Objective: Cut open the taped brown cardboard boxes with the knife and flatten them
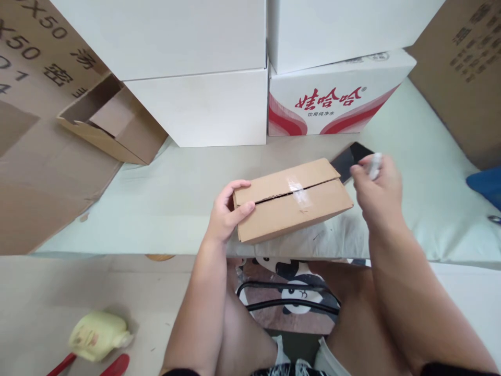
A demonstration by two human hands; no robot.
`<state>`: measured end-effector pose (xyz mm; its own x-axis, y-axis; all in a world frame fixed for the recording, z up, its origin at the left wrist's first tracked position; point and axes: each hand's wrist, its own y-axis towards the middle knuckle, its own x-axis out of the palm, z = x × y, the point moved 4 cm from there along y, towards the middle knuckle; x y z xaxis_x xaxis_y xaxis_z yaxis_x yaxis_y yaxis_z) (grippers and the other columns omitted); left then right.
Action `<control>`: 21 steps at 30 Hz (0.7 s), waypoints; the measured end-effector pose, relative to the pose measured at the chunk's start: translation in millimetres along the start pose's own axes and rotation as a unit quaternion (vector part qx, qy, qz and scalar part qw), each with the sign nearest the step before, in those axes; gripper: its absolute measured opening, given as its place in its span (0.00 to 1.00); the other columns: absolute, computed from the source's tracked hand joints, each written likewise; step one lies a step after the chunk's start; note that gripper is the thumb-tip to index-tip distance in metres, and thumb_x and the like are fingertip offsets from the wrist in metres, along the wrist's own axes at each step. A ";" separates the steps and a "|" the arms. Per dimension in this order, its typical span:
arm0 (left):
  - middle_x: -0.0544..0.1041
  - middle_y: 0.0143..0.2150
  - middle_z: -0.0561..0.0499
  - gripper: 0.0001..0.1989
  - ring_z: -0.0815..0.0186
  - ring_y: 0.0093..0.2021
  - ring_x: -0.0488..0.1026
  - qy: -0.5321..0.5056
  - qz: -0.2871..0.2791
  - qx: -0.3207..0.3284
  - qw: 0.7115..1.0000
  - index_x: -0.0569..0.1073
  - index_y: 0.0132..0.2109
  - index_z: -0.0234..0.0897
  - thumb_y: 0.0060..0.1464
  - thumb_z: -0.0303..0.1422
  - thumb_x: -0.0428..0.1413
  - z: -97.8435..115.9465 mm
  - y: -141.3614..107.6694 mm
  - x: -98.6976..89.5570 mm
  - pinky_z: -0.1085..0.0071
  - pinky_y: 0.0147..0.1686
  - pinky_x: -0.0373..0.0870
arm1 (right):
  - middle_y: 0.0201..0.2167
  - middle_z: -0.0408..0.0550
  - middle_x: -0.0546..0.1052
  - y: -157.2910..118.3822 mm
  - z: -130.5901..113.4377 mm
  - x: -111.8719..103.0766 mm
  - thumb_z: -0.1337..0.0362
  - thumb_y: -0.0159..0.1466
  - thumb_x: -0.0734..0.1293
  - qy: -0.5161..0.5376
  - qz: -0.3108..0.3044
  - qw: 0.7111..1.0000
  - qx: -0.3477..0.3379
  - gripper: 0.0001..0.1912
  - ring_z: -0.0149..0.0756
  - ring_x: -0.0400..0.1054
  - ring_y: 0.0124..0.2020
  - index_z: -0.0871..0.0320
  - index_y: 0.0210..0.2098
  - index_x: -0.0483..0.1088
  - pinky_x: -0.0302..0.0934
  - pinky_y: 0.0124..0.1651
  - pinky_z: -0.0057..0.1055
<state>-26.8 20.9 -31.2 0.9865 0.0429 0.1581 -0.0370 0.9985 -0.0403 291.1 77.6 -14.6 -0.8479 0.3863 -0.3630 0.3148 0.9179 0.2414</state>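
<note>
A small brown cardboard box [289, 201] rests tilted near the front edge of the table, a strip of clear tape across the dark seam between its flaps. My left hand [229, 211] grips the box's left end, thumb on the top and fingers around the far side. To the right of the box, apart from it, my right hand [378, 190] is closed around a small whitish object [374, 166], blurred and mostly hidden by the fingers. Beyond that hand lies a flat black item [350, 156], partly covered by the box and hand.
White cartons [223, 109] are stacked at the back, beside a red-and-white printed carton [324, 102]. An opened cardboard box [117, 125] stands at left. A blue object [485, 187] lies at the right edge. Below, a yellow bottle [97, 337] lies on the floor.
</note>
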 end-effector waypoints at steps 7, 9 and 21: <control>0.75 0.46 0.49 0.28 0.65 0.41 0.72 -0.009 -0.006 -0.004 1.000 0.76 0.47 0.42 0.41 0.44 0.74 -1.5 0.1 0.5 0.72 0.37 0.71 | 0.32 0.51 0.81 -4.6 41.2 30.9 0.60 0.55 0.69 -0.292 -0.248 0.924 0.005 0.10 0.50 0.75 0.37 0.52 0.38 0.77 0.61 0.36 0.36; 0.75 0.46 0.49 0.28 0.65 0.40 0.72 -0.008 -0.006 -0.005 1.000 0.76 0.48 0.42 0.41 0.45 0.73 -1.6 -0.2 0.5 0.72 0.37 0.71 | 0.31 0.54 0.81 -3.9 48.0 33.0 0.61 0.57 0.68 -0.312 -0.244 0.918 -0.002 0.09 0.53 0.75 0.38 0.53 0.36 0.78 0.61 0.37 0.37; 0.75 0.44 0.48 0.28 0.63 0.39 0.72 0.010 0.006 -0.004 1.000 0.75 0.47 0.42 0.40 0.46 0.72 1.7 -0.4 -1.6 0.71 0.35 0.71 | 0.29 0.47 0.78 -5.0 7.8 22.7 0.54 0.64 0.63 -0.107 -0.124 0.985 -0.052 0.13 0.37 0.70 0.30 0.55 0.33 0.75 0.60 0.31 0.31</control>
<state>-28.6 20.5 -29.7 0.9891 0.0539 0.1371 -0.0476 0.9977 -0.0492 273.6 82.4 -31.2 -0.7810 0.1709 -0.6007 0.0533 0.9765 0.2087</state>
